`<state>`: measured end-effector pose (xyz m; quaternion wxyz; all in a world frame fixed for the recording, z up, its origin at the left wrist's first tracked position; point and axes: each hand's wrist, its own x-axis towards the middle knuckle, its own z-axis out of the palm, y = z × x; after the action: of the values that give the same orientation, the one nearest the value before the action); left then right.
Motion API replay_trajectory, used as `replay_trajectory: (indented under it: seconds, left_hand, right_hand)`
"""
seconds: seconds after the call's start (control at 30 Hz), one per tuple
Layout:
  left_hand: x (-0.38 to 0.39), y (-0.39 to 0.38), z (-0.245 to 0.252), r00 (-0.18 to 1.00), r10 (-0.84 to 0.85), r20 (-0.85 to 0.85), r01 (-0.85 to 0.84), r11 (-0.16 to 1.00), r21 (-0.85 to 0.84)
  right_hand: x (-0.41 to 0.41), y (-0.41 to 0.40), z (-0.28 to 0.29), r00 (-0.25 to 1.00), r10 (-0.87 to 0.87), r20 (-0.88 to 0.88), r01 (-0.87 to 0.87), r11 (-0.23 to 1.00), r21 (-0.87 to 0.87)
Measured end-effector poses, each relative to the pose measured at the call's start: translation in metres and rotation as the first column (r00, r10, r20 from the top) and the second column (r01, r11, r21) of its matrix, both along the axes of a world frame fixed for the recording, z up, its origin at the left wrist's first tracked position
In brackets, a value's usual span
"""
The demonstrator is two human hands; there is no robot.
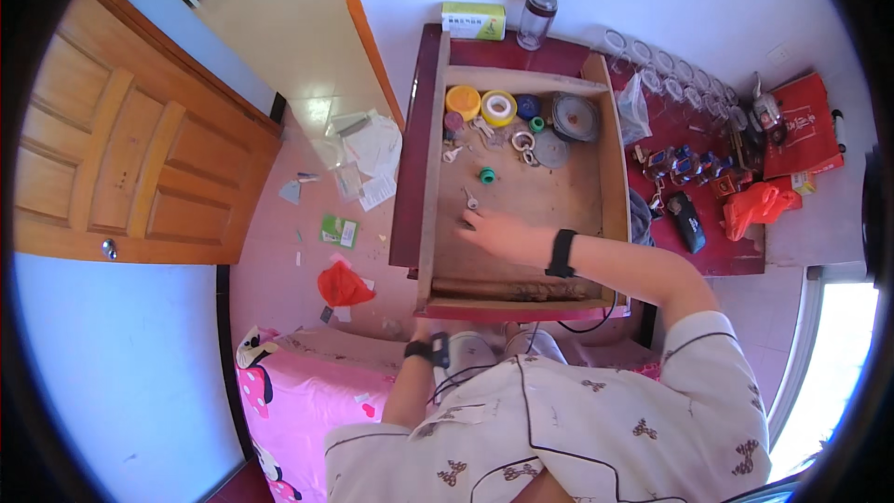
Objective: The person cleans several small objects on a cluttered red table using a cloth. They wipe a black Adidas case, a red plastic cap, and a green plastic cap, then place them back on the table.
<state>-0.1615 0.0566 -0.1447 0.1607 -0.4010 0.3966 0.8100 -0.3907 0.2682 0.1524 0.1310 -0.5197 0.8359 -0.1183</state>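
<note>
In the wooden drawer (517,251) before me, my right hand (489,234) reaches low over the bottom board, fingers pointing left. A dark spot shows at its fingers; I cannot tell whether it holds anything. Just beyond the fingertips lies a small key (472,200), and farther up a green cap (487,175). More keys (452,154), a roll of white tape (499,107), a yellow lid (462,102), metal rings (522,142) and a round grey speaker-like part (575,116) sit toward the far end. My left hand (423,330) is at the drawer's red front edge, its fingers mostly hidden.
Glass cups (674,73), small bottles (677,164), a black pouch (686,222) and a red plastic bag (758,209) stand right on the dark red tabletop (733,255). Papers (370,150) and a red cloth-like piece (344,285) litter the floor. A wooden door (140,154) is at left.
</note>
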Motion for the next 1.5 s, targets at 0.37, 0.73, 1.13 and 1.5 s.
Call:
replay_trajectory:
  seconds: [0.37,0.73,1.13,1.5]
  left_hand:
    - [0.009,-0.095,0.084,0.981,0.188,0.048,-0.193,0.969,0.156]
    - [-0.042,-0.107,0.168,0.927,0.329,-0.180,-0.333,0.943,0.012]
    - [-0.203,-0.009,0.413,0.580,-0.724,-0.373,0.253,0.595,-0.762]
    - [-0.326,0.152,0.303,0.097,-0.906,0.411,-0.061,-0.418,-0.907]
  right_hand:
    - [-0.032,-0.002,-0.045,0.891,-0.438,0.116,0.450,0.885,-0.116]
    - [-0.020,-0.026,-0.067,0.885,-0.435,-0.164,0.432,0.900,-0.054]
    - [-0.032,0.054,-0.005,0.573,-0.187,0.798,0.616,0.741,-0.268]
    - [0.016,0.340,-0.005,0.315,-0.751,0.580,0.932,0.130,-0.338]
